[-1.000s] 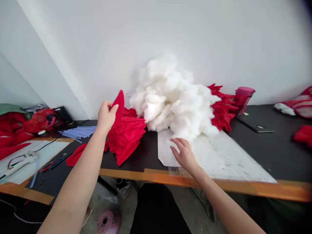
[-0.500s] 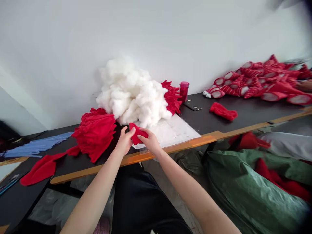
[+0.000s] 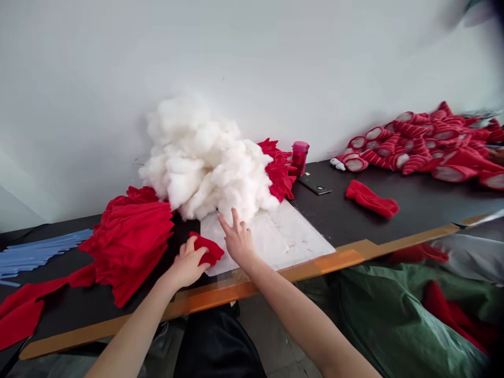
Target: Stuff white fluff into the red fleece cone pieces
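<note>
— At the front of the worktop (image 3: pixel 334 215), how do your two arms stand?
— Both reach forward. Your left grip (image 3: pixel 191 262) is curled, pinching one red cloth piece (image 3: pixel 211 251) over the left edge of one white sheet (image 3: pixel 291 239). Your right grip (image 3: pixel 239 242) has its fingers spread toward one white stuffing heap (image 3: pixel 208 168); whether they touch it, you cannot tell.
— How many other things lie before you?
— Two red stacks (image 3: pixel 129 239), one on either side of the heap; one bottle (image 3: pixel 300 159); one phone (image 3: pixel 315 185) near it; one loose red piece (image 3: pixel 372 199). The striped pieces (image 3: pixel 417 139) overlap too much to count.
</note>
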Demonstrator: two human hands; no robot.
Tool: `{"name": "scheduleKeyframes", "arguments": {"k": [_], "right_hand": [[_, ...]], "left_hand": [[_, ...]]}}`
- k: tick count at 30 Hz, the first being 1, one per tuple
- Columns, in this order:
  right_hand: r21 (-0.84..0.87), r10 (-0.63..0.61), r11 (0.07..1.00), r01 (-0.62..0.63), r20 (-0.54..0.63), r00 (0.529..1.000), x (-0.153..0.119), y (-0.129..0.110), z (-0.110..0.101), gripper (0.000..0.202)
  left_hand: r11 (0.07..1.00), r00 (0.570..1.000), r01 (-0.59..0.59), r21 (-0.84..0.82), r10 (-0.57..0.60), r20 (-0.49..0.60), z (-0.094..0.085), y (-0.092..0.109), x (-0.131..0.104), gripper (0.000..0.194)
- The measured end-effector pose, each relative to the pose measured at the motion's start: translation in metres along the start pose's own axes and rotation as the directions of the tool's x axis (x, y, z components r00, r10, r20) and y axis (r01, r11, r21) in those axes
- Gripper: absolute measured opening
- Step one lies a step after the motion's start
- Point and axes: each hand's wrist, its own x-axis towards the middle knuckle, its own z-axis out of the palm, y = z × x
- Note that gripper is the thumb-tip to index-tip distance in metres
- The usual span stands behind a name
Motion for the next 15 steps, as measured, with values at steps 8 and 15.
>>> {"name": "scheduleKeyframes", "arguments": {"k": [8,15], "right_hand": [[0.377,-0.077,0.925,0.044,0.073,0.994,0.050,0.053,-0.004,0.033],[0.912,0.269,0.356,-0.206,0.111,0.957,0.004,0.108,-0.070,0.026]], "left_hand": [[0.856,0.854,-0.514,-0.063,0.504,-0.130,-0.002,0.054,0.118,0.066],[0.834,0.869,-0.491,-0.253,0.449,-0.207,0.045,0.068,0.155,0.017]]}}
